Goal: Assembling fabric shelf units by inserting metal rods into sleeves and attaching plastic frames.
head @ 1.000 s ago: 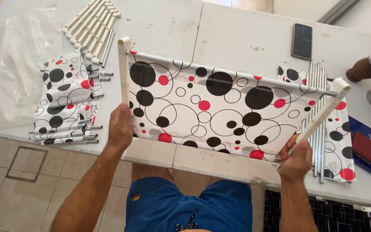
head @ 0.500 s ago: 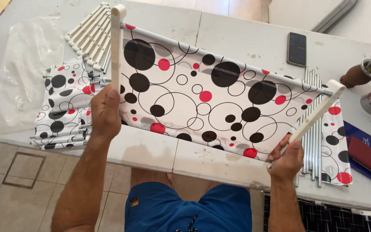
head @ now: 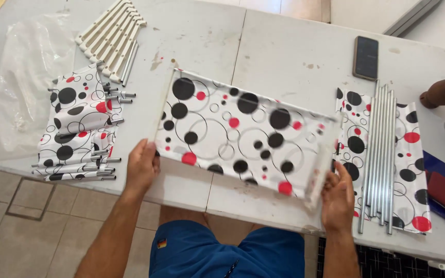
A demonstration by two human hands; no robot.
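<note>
Surface: white counter [head: 284,46] over a tiled floor.
Fabric panel [head: 243,131]: white with black and red dots, stretched between two white end rods, near the counter's front edge.
Left hand [head: 141,166]: closed on the panel's left rod.
Right hand [head: 337,198]: closed on the right rod.
Right side: metal rods [head: 379,154] lying on dotted cloth.

left hand [head: 141,163] and right hand [head: 338,198] holding spotted fabric panel [head: 243,133], white table [head: 284,46]
</note>
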